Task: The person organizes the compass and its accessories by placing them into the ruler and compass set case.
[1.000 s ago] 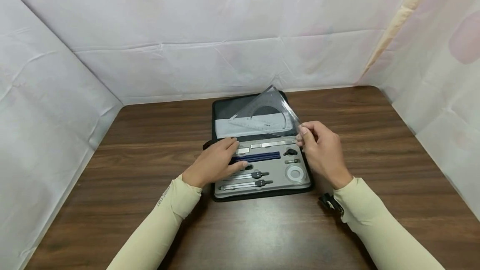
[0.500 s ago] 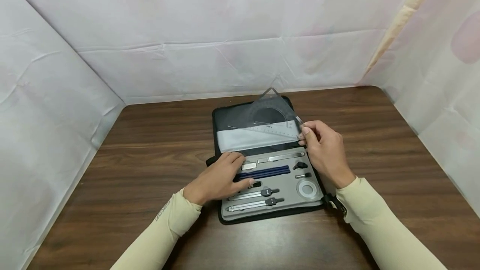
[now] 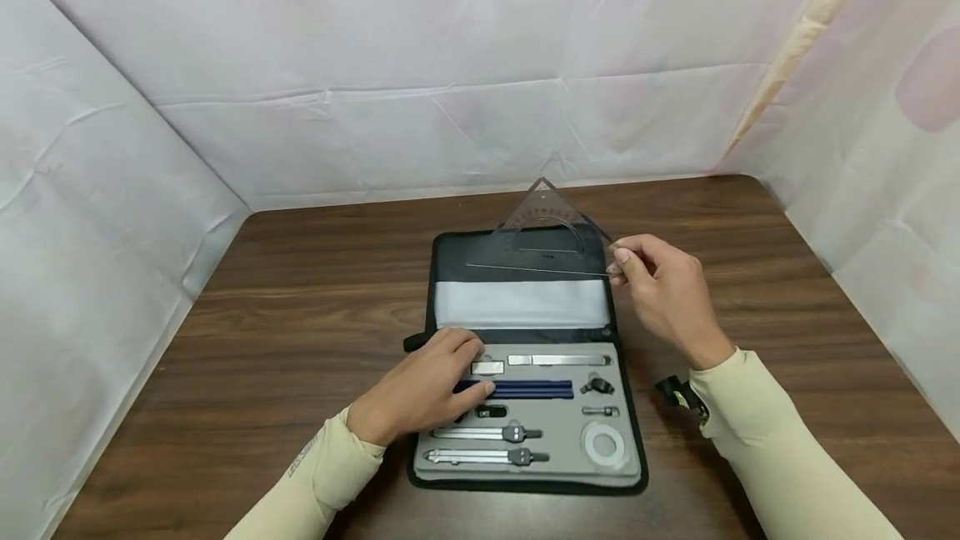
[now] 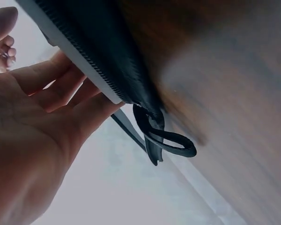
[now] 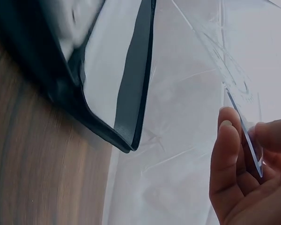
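Note:
My right hand (image 3: pixel 671 294) pinches a clear plastic set square (image 3: pixel 528 261) by its right corner, between thumb and fingers. The set square, with a half-round cutout, is raised over the lid of a black zip case (image 3: pixel 517 312) that lies unfolded on the table. My left hand (image 3: pixel 420 386) rests on the left side of the case's grey tray (image 3: pixel 558 423), fingers fairly straight. In the left wrist view its fingers (image 4: pixel 61 86) touch the case's edge. Part of the tray's left side is hidden under this hand.
The tray holds two compasses (image 3: pixel 491 457), dark blue pencils (image 3: pixel 532 390), a white ring-shaped roll (image 3: pixel 603 445) and several small metal parts. A fabric loop (image 4: pixel 173 143) sticks out at the case's left. White sheeting (image 3: pixel 450 107) walls in the wooden table (image 3: pixel 322 273).
The case has slid toward me under my left hand, which came slightly nearer too. The set square has moved off the pale pocket in the lid and slightly right, still pinched by my right hand.

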